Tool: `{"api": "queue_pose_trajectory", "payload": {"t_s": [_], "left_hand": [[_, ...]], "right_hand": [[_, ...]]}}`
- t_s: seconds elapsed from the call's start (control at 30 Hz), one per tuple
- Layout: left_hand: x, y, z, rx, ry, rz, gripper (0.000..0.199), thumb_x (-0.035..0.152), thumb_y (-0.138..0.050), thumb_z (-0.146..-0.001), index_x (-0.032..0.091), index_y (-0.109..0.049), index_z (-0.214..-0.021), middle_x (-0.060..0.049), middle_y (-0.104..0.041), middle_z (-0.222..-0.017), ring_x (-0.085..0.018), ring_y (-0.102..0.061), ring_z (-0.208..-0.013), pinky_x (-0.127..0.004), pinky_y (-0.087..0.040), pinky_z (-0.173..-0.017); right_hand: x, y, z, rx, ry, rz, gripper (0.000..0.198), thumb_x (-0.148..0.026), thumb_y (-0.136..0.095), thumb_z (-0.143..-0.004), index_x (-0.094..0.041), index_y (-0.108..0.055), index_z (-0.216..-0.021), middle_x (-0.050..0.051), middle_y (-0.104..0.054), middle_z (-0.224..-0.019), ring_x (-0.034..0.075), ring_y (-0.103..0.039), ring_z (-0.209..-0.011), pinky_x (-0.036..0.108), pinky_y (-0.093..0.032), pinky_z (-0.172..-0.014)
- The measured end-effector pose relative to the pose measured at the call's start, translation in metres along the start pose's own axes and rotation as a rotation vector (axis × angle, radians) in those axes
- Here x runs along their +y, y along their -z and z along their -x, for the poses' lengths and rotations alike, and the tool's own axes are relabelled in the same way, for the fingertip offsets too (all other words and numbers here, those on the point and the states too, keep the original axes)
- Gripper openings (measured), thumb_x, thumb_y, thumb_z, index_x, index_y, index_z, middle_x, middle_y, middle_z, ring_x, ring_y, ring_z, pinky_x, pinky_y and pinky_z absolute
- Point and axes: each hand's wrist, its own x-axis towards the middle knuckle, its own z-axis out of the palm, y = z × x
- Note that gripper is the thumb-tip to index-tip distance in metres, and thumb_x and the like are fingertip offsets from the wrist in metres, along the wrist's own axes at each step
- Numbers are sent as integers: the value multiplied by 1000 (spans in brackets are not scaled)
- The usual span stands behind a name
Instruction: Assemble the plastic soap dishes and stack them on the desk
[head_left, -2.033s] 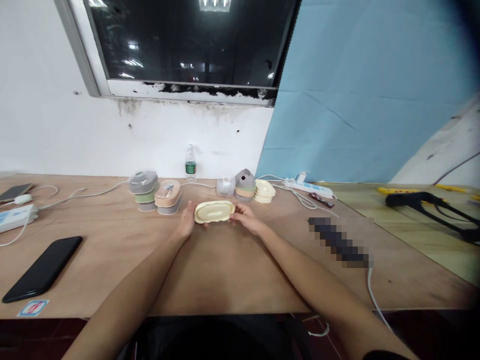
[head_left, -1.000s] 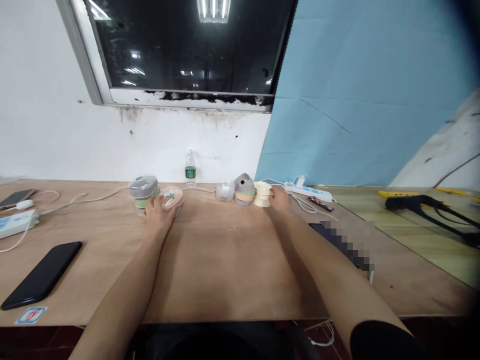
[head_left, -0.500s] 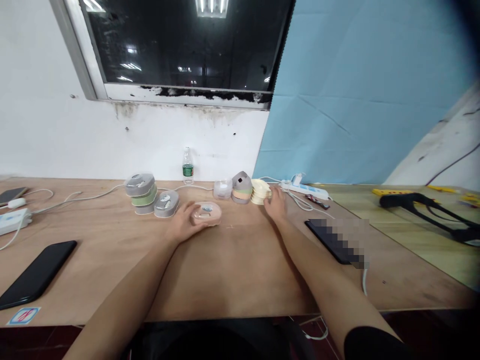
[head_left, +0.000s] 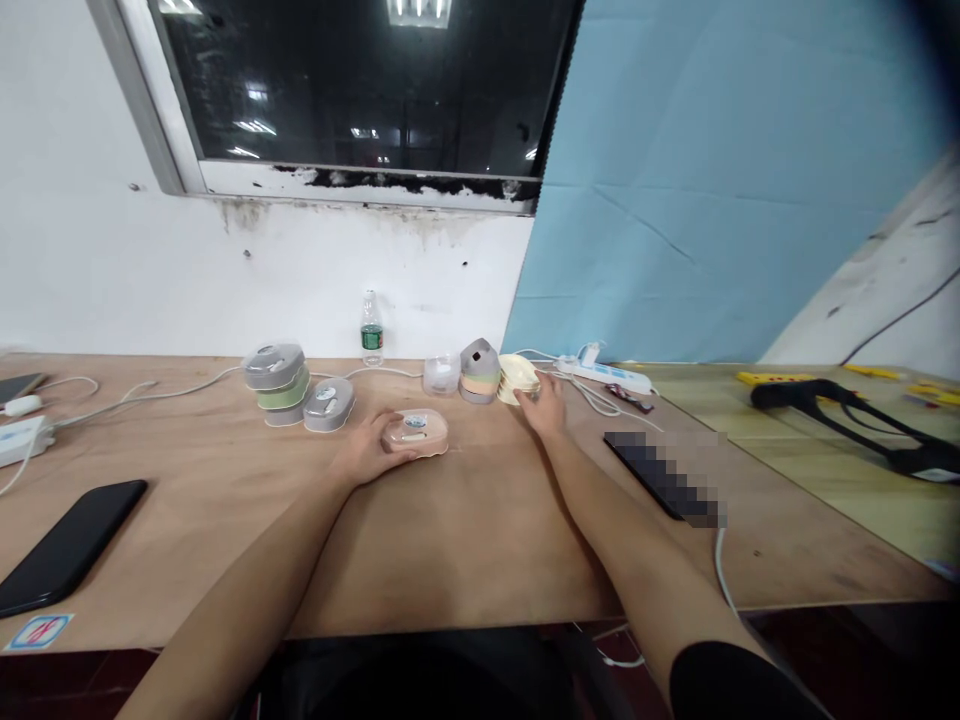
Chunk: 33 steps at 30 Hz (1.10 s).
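My left hand (head_left: 373, 447) is closed round the left end of a pink oval box (head_left: 429, 436) with a clear lid, which rests on the table. At the back, my right hand (head_left: 546, 407) grips the right edge of the top cream-coloured dish (head_left: 519, 372) of a small stack; this dish is tilted up towards me. Just left of the stack stand several nested grey and peach pieces (head_left: 480, 370) and a clear lid-like piece (head_left: 442, 375). Left of my left hand are a grey lidded box (head_left: 328, 404) and a stack of grey and green boxes (head_left: 276, 385).
A plastic bottle (head_left: 372, 330) stands against the wall. White power strips (head_left: 611, 377) and cables lie at the back right and far left. One black phone (head_left: 71, 545) is at the left, and a dark, partly blurred device (head_left: 652, 475) lies right of my right forearm.
My right hand has shifted slightly left and towards me, and the top cream dish now tilts. My left hand stays on the pink box. The view has shifted a little.
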Motion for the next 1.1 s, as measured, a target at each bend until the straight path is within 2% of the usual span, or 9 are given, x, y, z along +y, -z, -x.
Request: {"api": "queue_pose_trajectory", "payload": {"t_s": [0.13,0.2,0.4,0.5,0.77,0.9,0.97,1.03,1.1], "left_hand": [[-1,0,-1,-42,-11,17,70,63,-67,-69,25,-50,-125,-7,-54,-129,-27,-55,-116,-39,-48,-96],[-2,-1,0,-75,-26,26,75,63,-67,-68,24,-48,-129,-9,-53,-131,-29,-56,-116,-39,-48,-96],[-4,-5,0,-133,-39,9,74,62,-63,-73,24,-45,-134,-10,-50,-137,-30,-54,-119,-42,-45,-101],[-2,-4,-1,-72,-52,28,69,59,-63,-74,22,-48,-130,-10,-52,-135,-29,-53,-122,-41,-43,-103],[7,2,-3,207,75,171,58,56,-57,-82,19,-51,-127,-10,-61,-126,-26,-59,-113,-39,-45,-97],[7,2,-4,284,187,136,44,54,-38,-93,21,-60,-112,-6,-71,-92,-25,-67,-90,-38,-50,-84],[4,1,-6,339,235,169,43,52,-35,-94,21,-59,-112,-5,-70,-82,-23,-68,-78,-36,-51,-77],[1,-1,-9,398,279,274,42,51,-37,-94,21,-57,-116,-5,-69,-86,-20,-67,-69,-33,-52,-71],[-3,-2,-12,434,325,405,41,50,-40,-93,19,-57,-114,-5,-68,-90,-16,-64,-61,-31,-53,-63]], "right_hand": [[-23,16,8,111,81,40,61,-46,-55,-80,-12,-46,-130,19,-48,-133,32,-41,-126,49,-33,-105],[-43,24,18,80,158,34,57,-45,-51,-85,-13,-44,-132,19,-49,-132,31,-41,-127,49,-32,-106],[-111,29,63,-535,514,-222,62,-53,-56,-84,-20,-45,-136,15,-56,-129,30,-51,-119,48,-41,-100],[-132,22,79,-733,573,-338,62,-52,-56,-85,-23,-44,-138,12,-53,-135,28,-51,-121,47,-41,-101],[-145,23,72,-650,447,-438,50,-52,-50,-90,-23,-54,-131,9,-65,-119,24,-61,-102,40,-48,-90],[-159,25,66,-628,321,-488,43,-52,-41,-94,-20,-65,-110,6,-70,-89,21,-65,-81,35,-51,-75],[-169,27,64,-617,303,-510,46,-52,-40,-94,-21,-60,-121,5,-70,-89,21,-64,-79,34,-52,-73],[-177,30,61,-597,371,-486,54,-52,-43,-93,-23,-44,-139,7,-68,-102,21,-64,-83,35,-52,-76],[-181,34,55,-628,552,-407,62,-53,-50,-89,-26,-37,-144,9,-62,-119,23,-62,-96,38,-50,-85]]}}
